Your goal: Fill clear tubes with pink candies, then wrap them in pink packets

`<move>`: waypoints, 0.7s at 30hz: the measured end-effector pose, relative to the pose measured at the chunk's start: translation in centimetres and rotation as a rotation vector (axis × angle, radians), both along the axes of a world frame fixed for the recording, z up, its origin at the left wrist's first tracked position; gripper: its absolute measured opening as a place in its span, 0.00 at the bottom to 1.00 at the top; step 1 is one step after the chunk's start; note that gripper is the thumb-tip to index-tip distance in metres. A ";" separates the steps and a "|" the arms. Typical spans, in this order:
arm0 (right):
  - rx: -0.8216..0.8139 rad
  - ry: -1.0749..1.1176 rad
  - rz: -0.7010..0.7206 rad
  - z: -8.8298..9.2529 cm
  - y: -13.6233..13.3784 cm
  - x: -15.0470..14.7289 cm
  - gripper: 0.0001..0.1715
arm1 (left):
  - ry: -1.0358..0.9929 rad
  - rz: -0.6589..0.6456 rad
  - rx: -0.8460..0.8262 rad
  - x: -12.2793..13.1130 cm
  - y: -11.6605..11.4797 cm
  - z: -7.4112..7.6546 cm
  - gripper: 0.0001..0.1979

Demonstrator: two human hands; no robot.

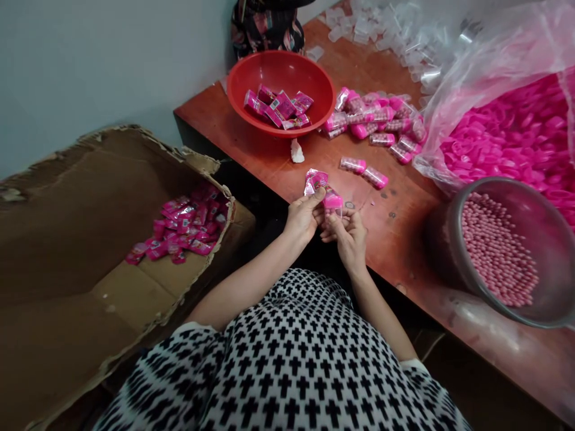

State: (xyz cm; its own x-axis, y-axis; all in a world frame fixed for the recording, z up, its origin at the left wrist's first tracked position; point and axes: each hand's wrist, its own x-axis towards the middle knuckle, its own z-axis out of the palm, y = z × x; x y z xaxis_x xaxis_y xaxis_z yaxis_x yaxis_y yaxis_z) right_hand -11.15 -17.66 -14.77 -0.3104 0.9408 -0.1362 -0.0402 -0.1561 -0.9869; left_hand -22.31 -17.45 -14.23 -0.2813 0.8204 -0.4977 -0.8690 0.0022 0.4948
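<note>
Both hands meet over the table's front edge. My left hand (303, 216) is closed, its thumb pressing on shiny pink printed wrappers (317, 178) that stick out beyond the fingers. Pinched in my right hand (350, 239) is the clear lower end of a small plastic bottle with a pink cap (333, 202). The cap touches or sits in the end of a wrapper; which of the two I cannot tell. Two small pink-capped bottles filled with pink beads (375, 178) lie on the table just beyond my hands.
A red bowl (238, 99) holds several wrapped packets. Behind lie a pile of filled bottles (377, 114) and clear empty containers (359, 27). At right are a plastic bag of pink caps (507, 131) and a pot (458, 239) of pink beads. A cardboard box (54, 239) with wrapped packets stands left.
</note>
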 end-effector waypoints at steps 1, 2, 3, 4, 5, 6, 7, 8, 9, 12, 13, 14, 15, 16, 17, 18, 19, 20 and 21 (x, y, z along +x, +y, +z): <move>-0.025 0.030 0.016 -0.1 0.1 0.0 0.19 | 0.041 -0.023 0.016 -0.1 0.0 0.0 0.10; -0.054 0.059 0.030 -0.1 0.2 0.1 0.18 | 0.081 -0.046 0.030 -0.2 -0.1 0.1 0.11; -0.080 0.085 0.038 -0.2 0.3 0.1 0.18 | 0.118 -0.070 0.045 -0.3 -0.1 0.1 0.13; -0.097 0.105 0.043 -0.3 0.3 0.2 0.17 | 0.152 -0.095 0.061 -0.4 -0.1 0.1 0.15; -0.098 0.115 0.043 -0.4 0.4 0.2 0.17 | 0.182 -0.119 0.081 -0.4 -0.1 0.2 0.17; -0.085 0.116 0.037 -0.5 0.4 0.3 0.17 | 0.208 -0.141 0.104 -0.5 0.0 0.2 0.19; -0.063 0.114 0.028 -0.5 0.5 0.3 0.17 | 0.232 -0.161 0.128 -0.4 0.0 0.2 0.20; -0.037 0.109 0.021 -0.6 0.4 0.3 0.16 | 0.248 -0.175 0.147 -0.4 0.0 0.2 0.21; -0.008 0.101 0.014 -0.6 0.4 0.3 0.16 | 0.257 -0.184 0.152 -0.3 0.1 0.2 0.21; 0.075 0.054 -0.024 -0.8 0.2 0.3 0.14 | 0.255 -0.219 0.111 -0.1 0.1 0.1 0.21; 0.097 0.036 -0.038 -0.9 0.2 0.4 0.14 | 0.256 -0.239 0.097 -0.1 0.1 0.1 0.20; 0.109 0.024 -0.047 -1.0 0.2 0.4 0.14 | 0.262 -0.259 0.091 -0.1 0.2 0.1 0.19; 0.104 0.025 -0.046 -1.1 0.3 0.5 0.14 | 0.273 -0.278 0.092 -0.2 0.2 0.1 0.19; 0.080 0.045 -0.034 -1.2 0.4 0.5 0.14 | 0.290 -0.296 0.097 -0.3 0.2 0.2 0.18; 0.041 0.081 -0.014 -1.3 0.5 0.6 0.15 | 0.309 -0.313 0.099 -0.4 0.2 0.2 0.18; -0.008 0.127 0.012 -1.3 0.7 0.6 0.15 | 0.331 -0.331 0.099 -0.4 0.3 0.3 0.18; -0.057 0.173 0.037 -1.3 0.8 0.6 0.15 | 0.356 -0.350 0.098 -0.5 0.3 0.3 0.18; -0.095 0.212 0.054 -1.3 1.0 0.6 0.15 | 0.383 -0.365 0.098 -0.4 0.3 0.3 0.18; -0.113 0.236 0.060 -1.3 1.1 0.6 0.15 | 0.408 -0.374 0.099 -0.4 0.3 0.3 0.18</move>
